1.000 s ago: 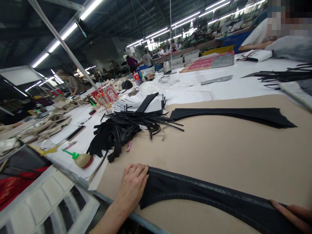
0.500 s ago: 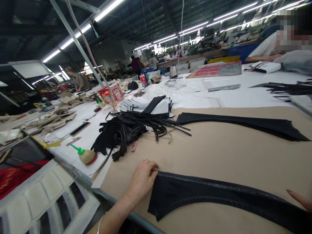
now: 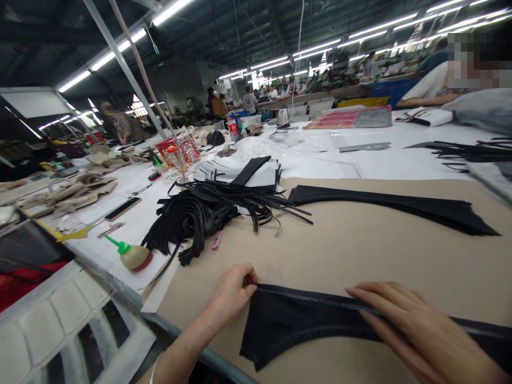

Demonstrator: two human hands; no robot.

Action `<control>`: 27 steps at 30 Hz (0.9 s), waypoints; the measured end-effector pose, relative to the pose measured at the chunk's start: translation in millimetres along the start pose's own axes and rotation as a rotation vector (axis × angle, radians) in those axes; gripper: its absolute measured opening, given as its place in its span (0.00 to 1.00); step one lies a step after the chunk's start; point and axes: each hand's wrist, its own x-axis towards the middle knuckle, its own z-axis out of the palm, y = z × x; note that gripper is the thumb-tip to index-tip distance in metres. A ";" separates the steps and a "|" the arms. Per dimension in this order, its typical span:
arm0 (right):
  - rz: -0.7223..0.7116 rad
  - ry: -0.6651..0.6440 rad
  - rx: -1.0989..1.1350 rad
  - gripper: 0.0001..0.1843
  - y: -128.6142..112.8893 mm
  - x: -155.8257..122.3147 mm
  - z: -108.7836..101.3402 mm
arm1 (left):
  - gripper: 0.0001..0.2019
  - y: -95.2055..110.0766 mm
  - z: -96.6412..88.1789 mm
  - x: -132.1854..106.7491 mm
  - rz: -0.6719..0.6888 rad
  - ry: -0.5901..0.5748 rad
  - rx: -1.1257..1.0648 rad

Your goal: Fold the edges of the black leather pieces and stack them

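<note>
A curved black leather-like piece [image 3: 288, 320] lies flat at the near edge of the brown board [image 3: 312, 261], a greyish band along its upper edge. My left hand [image 3: 236, 290] pinches the upper left corner of this piece between thumb and fingers. Across its middle rests my right hand [image 3: 420, 325], fingers stretched out and thumb apart, covering part of the band. Farther back on the board lies a stack of similar black pieces [image 3: 384, 202]. A heap of black strips [image 3: 196, 213] sits to the left, beside a small pink tool [image 3: 217, 240].
A squeeze bottle with a green nozzle [image 3: 134, 256] stands near the table's left edge. Behind it lie a dark phone-like slab [image 3: 123, 208] and beige pieces [image 3: 76, 192]. A pale panel [image 3: 60, 325] leans below the edge. Another person [image 3: 432, 85] sits at the far right.
My right hand has come in from the right edge and now lies over the middle of the black piece. My left hand keeps its pinch on the corner. The view has shifted slightly.
</note>
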 end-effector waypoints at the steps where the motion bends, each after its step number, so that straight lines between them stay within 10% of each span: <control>1: -0.024 -0.101 0.071 0.15 -15.5 16.9 8.6 | 0.06 -0.6 -0.9 -0.2 0.007 -0.004 -0.011; 8: 0.001 -0.355 0.223 0.07 -77.9 93.7 66.5 | 0.06 -7.3 -4.5 -1.9 0.094 -0.003 -0.025; 27: -0.211 -0.209 0.191 0.10 -63.3 77.8 86.5 | 0.12 -14.8 11.6 -17.2 0.591 0.144 0.480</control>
